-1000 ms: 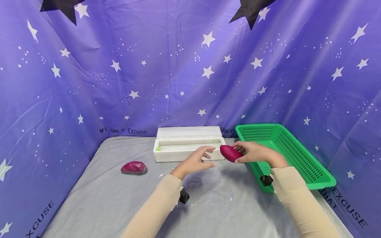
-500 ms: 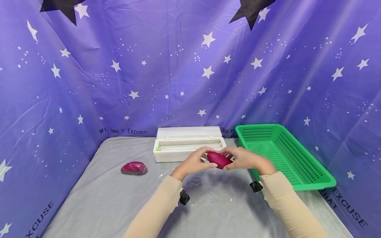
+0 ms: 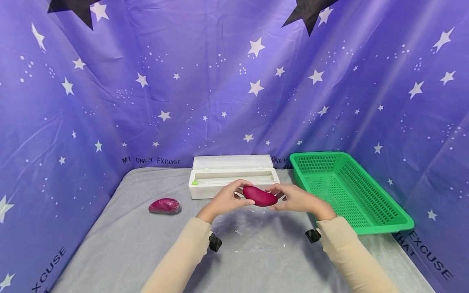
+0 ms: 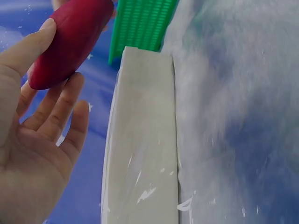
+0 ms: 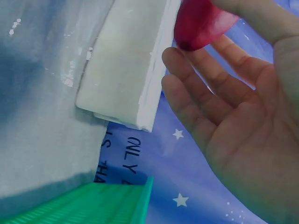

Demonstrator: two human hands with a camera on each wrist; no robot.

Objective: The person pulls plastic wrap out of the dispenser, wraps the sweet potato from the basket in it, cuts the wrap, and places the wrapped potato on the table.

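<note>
A smooth purple sweet potato [image 3: 261, 196] is held up above the table, lying roughly crosswise in front of the white box. My left hand [image 3: 226, 199] grips its left end, thumb on the near side and fingers behind, as the left wrist view also shows. At the other end, my right hand [image 3: 298, 198] pinches it between thumb and fingers; the remaining fingers spread loosely in the right wrist view. Below both hands, a sheet of clear cling film [image 3: 253, 238] lies on the table, showing by its glints. A second sweet potato [image 3: 165, 206], wrapped in film, rests to the left.
Behind the hands stands a long white cling film box [image 3: 209, 191] with its lid [image 3: 232, 162] raised and a small green piece [image 3: 195, 182] at its left. A green perforated basket [image 3: 401, 219] occupies the right side. A purple starry curtain [image 3: 220, 89] encloses the table.
My right hand has carried the sweet potato leftward from near the basket to my left hand, which has taken hold of its left end. Both hands have since shifted slightly left.
</note>
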